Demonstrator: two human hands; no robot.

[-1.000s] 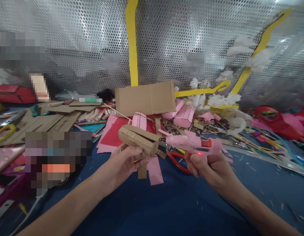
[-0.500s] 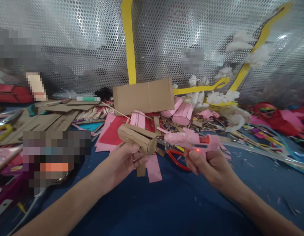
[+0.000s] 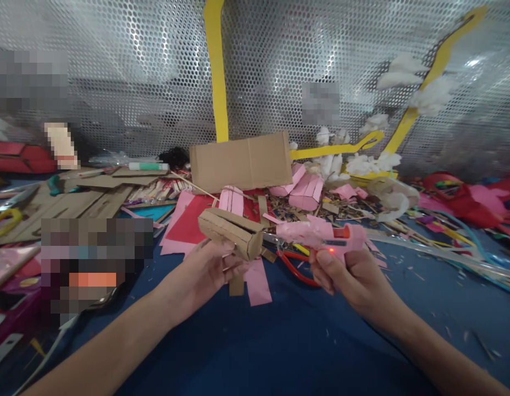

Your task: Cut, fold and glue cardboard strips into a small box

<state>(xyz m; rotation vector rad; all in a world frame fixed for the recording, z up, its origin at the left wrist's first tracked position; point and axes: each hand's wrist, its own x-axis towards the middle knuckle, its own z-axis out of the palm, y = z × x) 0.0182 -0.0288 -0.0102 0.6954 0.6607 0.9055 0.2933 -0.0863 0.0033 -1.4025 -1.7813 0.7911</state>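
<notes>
My left hand [image 3: 209,269] is closed around a small folded cardboard box [image 3: 230,234], which tilts down to the right with a narrow gap along its top. My right hand [image 3: 341,272] grips a pink hot glue gun [image 3: 316,234] by its handle. A red light glows on its side, and its nozzle points left at the box's right end; I cannot tell whether they touch. Below the glue gun lie red-handled scissors [image 3: 298,272], partly hidden. A pink paper strip [image 3: 259,283] and a small cardboard strip [image 3: 237,285] lie under the box.
Behind my hands stands a larger cardboard piece [image 3: 242,162], with pink folded boxes [image 3: 306,190] beside it. Cardboard sheets [image 3: 77,203] lie at the left, and a purple power strip [image 3: 16,324] sits near the left edge. Cotton tufts [image 3: 370,162] hang on yellow strips before a perforated metal screen [image 3: 271,66].
Almost nothing differs. Both hands keep their holds, and the glue gun has shifted only very slightly left.
</notes>
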